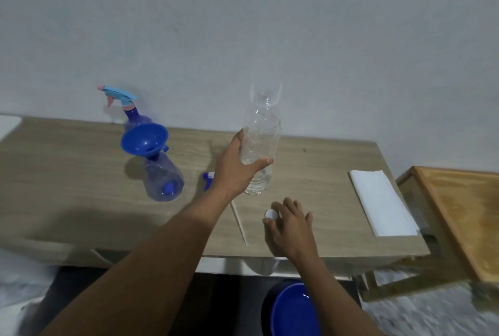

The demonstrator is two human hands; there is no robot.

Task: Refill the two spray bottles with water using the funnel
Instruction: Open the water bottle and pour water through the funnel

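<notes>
Plain pale grey-blue wall [243, 25] fills 12 o'clock. Light woodgrain table [81, 187] at centre, orange-brown wooden stand [464, 214] at 3 o'clock; dim light.

No text, label, brand, number or sign can be read anywhere in the frame. The clear bottle [261, 133] at the centre shows only bare ribbed plastic, the white cap [270, 214] at lower centre is plain, and the near spray bottle [162, 179] and the far spray bottle [137, 119] at centre left show no legible print
</notes>
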